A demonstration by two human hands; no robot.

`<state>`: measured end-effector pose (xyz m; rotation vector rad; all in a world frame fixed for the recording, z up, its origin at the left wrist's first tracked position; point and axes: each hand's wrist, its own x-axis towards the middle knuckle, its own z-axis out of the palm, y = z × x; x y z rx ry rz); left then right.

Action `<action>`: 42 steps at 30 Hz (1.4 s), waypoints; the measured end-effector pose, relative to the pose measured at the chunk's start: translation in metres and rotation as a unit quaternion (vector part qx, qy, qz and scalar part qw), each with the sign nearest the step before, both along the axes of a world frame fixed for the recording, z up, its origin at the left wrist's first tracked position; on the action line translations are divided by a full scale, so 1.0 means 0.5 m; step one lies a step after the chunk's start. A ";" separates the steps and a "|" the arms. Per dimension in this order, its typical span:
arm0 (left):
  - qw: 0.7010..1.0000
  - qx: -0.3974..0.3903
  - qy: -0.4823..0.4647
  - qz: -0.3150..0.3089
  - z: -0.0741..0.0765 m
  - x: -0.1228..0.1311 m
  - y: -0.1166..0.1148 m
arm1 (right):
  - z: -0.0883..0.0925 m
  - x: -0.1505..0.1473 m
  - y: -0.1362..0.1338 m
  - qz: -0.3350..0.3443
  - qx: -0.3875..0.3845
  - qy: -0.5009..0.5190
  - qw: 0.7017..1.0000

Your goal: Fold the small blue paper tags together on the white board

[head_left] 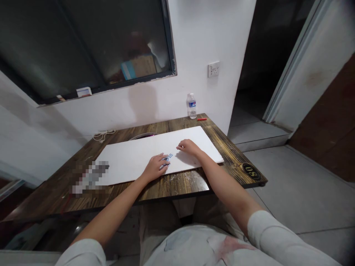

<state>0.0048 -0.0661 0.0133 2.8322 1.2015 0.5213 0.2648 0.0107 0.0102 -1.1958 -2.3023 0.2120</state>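
While the left hand (156, 167), fingers loosely spread, seems to steady the small blue thing (170, 155) on the white board (130, 159), the right hand (188, 146) curls nearby, its hold impossible to tell, and any next move probably calls for light touch.

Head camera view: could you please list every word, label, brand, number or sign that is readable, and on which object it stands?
"80" (or "08", read the other way round): round black badge on the table corner.
Bottle label: white print on blue, too small to read.
Blue outlined shape, partly covered by the left hand: cannot tell whether it is lettering.
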 end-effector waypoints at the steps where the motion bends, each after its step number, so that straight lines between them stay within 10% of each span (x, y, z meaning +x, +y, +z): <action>1: 1.000 0.007 0.012 0.028 0.004 -0.010 -0.011 | 0.000 0.000 -0.001 -0.001 -0.001 0.000 1.000; 8: 0.972 -0.055 0.108 0.199 -0.001 -0.017 -0.055 | 0.002 -0.005 -0.005 0.004 -0.003 -0.005 1.000; 16: 0.930 -0.130 0.124 0.320 0.000 0.030 0.031 | 0.001 -0.003 -0.002 0.009 -0.013 -0.001 1.000; 27: 0.995 -0.087 -0.056 0.002 -0.007 0.032 0.082 | -0.008 0.003 0.001 0.013 -0.020 0.001 1.000; 35: 0.994 -0.019 -0.043 0.096 0.002 -0.020 0.046 | -0.010 0.007 -0.014 -0.019 -0.018 -0.057 0.998; 42: 0.998 -0.001 -0.028 0.055 0.011 -0.054 -0.033 | 0.003 0.005 -0.024 -0.023 -0.066 -0.081 0.994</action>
